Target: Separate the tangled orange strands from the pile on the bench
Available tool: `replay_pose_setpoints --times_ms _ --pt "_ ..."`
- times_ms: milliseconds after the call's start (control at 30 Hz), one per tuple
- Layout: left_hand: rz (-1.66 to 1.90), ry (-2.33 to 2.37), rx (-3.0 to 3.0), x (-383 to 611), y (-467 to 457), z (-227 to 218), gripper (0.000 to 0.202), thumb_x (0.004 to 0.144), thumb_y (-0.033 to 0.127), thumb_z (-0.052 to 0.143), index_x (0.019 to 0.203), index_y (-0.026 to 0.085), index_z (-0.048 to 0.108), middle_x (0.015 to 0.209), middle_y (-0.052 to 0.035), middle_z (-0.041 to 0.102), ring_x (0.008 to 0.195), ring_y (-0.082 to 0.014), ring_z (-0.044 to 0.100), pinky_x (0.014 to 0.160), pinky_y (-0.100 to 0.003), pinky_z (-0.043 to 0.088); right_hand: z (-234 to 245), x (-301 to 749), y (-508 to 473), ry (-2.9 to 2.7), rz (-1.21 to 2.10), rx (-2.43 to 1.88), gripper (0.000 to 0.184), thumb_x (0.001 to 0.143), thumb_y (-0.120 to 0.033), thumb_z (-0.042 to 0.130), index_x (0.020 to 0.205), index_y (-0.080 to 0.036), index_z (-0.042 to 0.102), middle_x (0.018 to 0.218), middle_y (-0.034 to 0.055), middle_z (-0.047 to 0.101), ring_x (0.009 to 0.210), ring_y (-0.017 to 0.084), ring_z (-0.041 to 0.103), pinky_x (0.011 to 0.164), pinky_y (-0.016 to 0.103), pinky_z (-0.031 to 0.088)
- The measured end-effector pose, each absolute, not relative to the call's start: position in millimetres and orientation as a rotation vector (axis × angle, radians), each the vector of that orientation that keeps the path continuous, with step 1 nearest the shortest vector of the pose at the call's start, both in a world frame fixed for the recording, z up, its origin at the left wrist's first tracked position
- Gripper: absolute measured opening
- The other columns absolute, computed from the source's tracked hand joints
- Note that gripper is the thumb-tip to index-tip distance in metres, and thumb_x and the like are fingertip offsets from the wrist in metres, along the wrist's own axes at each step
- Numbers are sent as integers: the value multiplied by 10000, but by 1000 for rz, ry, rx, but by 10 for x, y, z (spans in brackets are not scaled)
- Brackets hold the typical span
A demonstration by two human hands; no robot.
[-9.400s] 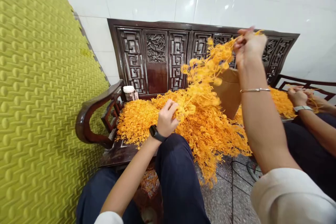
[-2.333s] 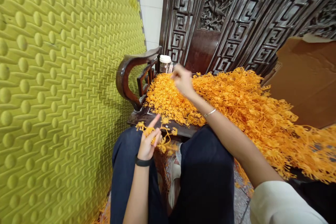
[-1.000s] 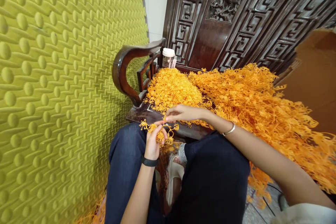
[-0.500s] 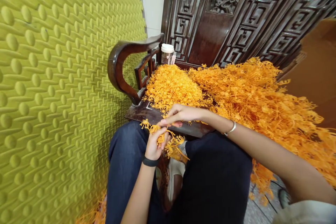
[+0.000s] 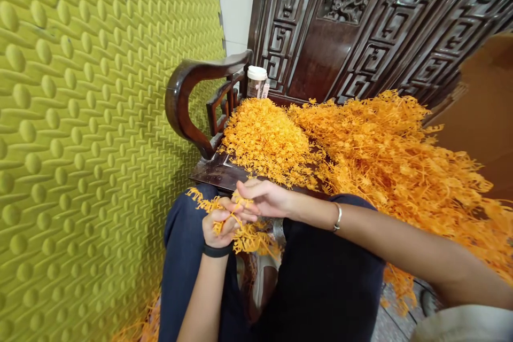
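The fingers of the left hand (image 5: 219, 228) curl around a frilly orange sprig (image 5: 248, 239), and those of the right hand (image 5: 270, 200) pinch it just alongside, short of the worktop (image 5: 208, 173). It looks light, soft and springy, likely to snag; its thin stem probably offers the surest hold. Beyond lie a loose heap (image 5: 272, 141) and a longer-stemmed bundle (image 5: 385, 149).

sprigs (image 5: 250, 239) are lying in the left hand (image 5: 219, 228), the right hand (image 5: 267, 201) touching them from the right. beyond both hands, a pile (image 5: 269, 139) is sitting on the bench (image 5: 210, 172), a cup (image 5: 256, 83) standing behind it; a heap (image 5: 393, 155) is spreading to the hands' right.
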State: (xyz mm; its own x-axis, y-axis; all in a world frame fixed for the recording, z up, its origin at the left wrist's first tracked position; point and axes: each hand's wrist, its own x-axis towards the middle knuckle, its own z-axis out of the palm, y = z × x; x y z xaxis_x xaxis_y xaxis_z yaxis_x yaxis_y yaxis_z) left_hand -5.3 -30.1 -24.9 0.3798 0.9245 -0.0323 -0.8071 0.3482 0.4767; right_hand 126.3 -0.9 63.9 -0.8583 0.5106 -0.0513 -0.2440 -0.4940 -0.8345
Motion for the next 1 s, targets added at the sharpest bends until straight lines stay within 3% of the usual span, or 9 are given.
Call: replay_pose_setpoints --times_ms 133,333,400,467,533,700,833,1000 --pt "1269 195 557 -67 -272 -358 122 593 287 575 572 190 646 183 74 181 202 -63 155 314 -192 210 565 1192 -78 -1184 2359 -446 521 790 -455 536 401 -132 413 356 -35 378 418 72 421 607 242 393" --pt "1295 285 491 252 -323 -586 409 667 572 478 458 226 538 201 102 11 188 -62 40 299 -223 158 766 1136 -63 -1110 2347 -167 584 887 -410 361 373 -139 301 371 -39 296 383 59 347 637 261 396" --pt "1272 205 413 460 -392 -606 474 669 595 448 379 221 435 199 105 -30 184 -50 0 282 -220 117 920 1150 -9 -1200 2252 -85 601 904 -428 295 376 -141 297 388 -34 291 380 60 330 604 266 388" --pt "1168 113 329 641 -462 -584 454 698 496 445 353 212 359 194 100 -6 189 -43 -12 266 -211 90 1083 1208 68 -1363 2064 -152 577 898 -454 302 413 -149 371 417 -37 305 390 62 324 555 258 374" --pt "1067 58 265 746 -503 -540 341 688 341 461 387 201 381 203 101 53 199 -36 -12 261 -194 89 1226 1309 168 -1560 1755 -340 522 884 -475 336 490 -161 474 462 -33 358 432 71 359 547 254 376" --pt "1057 78 199 694 -447 -462 173 654 175 448 482 183 471 236 107 100 223 -39 26 283 -167 157 1325 1623 605 -1967 657 -893 294 826 -424 487 875 -175 634 831 38 591 828 146 528 791 315 412" --pt "1068 151 202 609 -391 -405 144 657 173 461 524 178 513 258 104 119 240 -46 65 303 -173 202 1102 1811 1103 -1941 256 -1152 373 863 -361 414 1190 -202 499 1095 82 549 1002 199 498 881 385 404" --pt "1068 312 129 603 -367 -329 156 680 162 453 683 160 609 285 87 227 259 -59 195 368 -188 271 836 1953 1467 -1888 224 -1405 631 781 -242 523 1357 -207 267 1247 134 385 1187 277 341 1003 478 275"
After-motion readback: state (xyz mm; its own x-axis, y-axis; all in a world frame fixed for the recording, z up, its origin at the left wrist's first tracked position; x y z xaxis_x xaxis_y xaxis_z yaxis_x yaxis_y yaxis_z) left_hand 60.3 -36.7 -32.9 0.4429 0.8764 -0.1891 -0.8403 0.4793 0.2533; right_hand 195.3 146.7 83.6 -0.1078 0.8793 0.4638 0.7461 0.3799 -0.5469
